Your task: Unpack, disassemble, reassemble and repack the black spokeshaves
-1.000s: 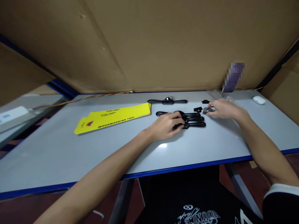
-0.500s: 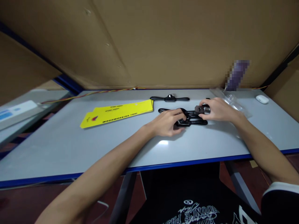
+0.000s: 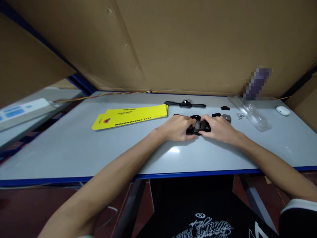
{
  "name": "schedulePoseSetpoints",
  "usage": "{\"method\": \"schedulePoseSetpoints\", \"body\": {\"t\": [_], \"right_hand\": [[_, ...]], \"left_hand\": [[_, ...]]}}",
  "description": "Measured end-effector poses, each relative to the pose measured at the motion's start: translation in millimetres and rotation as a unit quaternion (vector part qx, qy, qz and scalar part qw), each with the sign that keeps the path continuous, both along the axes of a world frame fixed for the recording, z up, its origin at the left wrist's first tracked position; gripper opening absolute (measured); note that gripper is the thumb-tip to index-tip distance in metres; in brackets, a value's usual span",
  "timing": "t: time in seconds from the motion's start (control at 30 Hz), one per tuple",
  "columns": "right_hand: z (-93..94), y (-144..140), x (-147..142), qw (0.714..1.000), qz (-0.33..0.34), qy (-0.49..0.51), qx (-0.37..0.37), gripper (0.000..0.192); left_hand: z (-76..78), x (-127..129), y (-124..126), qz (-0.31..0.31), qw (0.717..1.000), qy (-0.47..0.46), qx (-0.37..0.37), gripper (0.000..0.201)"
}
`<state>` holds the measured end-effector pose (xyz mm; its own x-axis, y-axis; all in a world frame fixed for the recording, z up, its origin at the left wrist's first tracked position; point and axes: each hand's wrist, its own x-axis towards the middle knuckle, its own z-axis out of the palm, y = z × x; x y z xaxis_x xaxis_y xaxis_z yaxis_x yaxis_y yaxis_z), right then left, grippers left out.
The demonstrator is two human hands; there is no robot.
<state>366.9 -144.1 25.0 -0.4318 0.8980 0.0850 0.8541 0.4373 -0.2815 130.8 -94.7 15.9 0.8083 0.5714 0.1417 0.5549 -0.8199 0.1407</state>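
Observation:
On the grey table (image 3: 74, 148) both hands meet over a pile of black two-handled tool bodies (image 3: 195, 118). My left hand (image 3: 177, 127) grips the pile from the left. My right hand (image 3: 218, 128) presses a small grey metal plate (image 3: 199, 125) onto the middle of the top body. A further assembled black tool (image 3: 185, 104) lies just behind the pile. Small loose black parts (image 3: 225, 108) and a grey plate (image 3: 227, 117) lie to the right of my right hand.
Yellow packaging cards (image 3: 130, 116) lie left of the hands. A clear plastic sleeve (image 3: 250, 112) and a white earbud case (image 3: 282, 110) sit at the back right. Cardboard walls rise behind the table, and a coloured wire (image 3: 104, 95) runs along the back edge.
My right hand picked up the grey plate from the right and carried it left onto the tool body under my left hand. The view has shifted slightly.

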Motion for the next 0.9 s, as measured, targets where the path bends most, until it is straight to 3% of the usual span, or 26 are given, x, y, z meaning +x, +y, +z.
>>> {"method": "schedulePoseSetpoints", "body": {"t": [0.23, 0.47, 0.63, 0.77, 0.9], "right_hand": [[-0.7, 1, 6, 0.999, 0.037, 0.031, -0.018, 0.037], [1.6, -4, 13, 0.996, 0.019, 0.09, 0.02, 0.04], [2.2, -3, 17, 0.988, 0.057, 0.138, 0.029, 0.016], [5.8, -4, 17, 0.99, 0.096, 0.108, 0.0, 0.02], [6.3, -4, 17, 0.99, 0.125, 0.071, 0.017, 0.015]], "left_hand": [[3.3, 1, -3, 0.016, 1.0, 0.011, -0.004, 0.057], [-2.3, 1, -2, -0.002, 1.0, -0.011, -0.011, 0.055], [-4.3, 3, -4, -0.011, 0.999, -0.026, -0.022, 0.055], [-4.6, 4, -6, -0.023, 0.999, -0.038, -0.022, 0.054], [-5.2, 4, -6, -0.029, 0.999, -0.036, -0.018, 0.054]]}}
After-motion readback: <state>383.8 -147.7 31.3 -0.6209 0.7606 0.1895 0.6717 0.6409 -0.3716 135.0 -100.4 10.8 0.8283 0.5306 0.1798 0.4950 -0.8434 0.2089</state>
